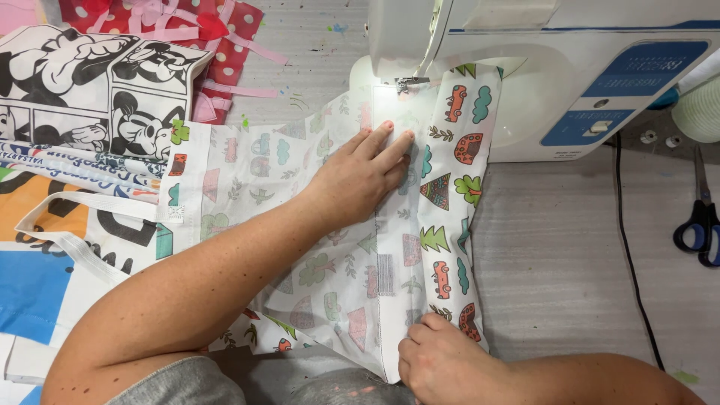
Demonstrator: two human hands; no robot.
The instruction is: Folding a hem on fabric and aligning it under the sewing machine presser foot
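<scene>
Grey counter (555, 247) beneath my fingers (382, 146): printed fabric (442, 240) lies under them, a white sewing machine (570, 67) beyond them, blue-handled scissors (701, 225) far to their right, cartoon-print and polka-dot cloths (97, 82) to their left.

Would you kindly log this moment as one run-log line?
left hand: flat on printed fabric near needle | right hand: pinching fabric's near edge | sewing machine: fabric under presser foot
</scene>
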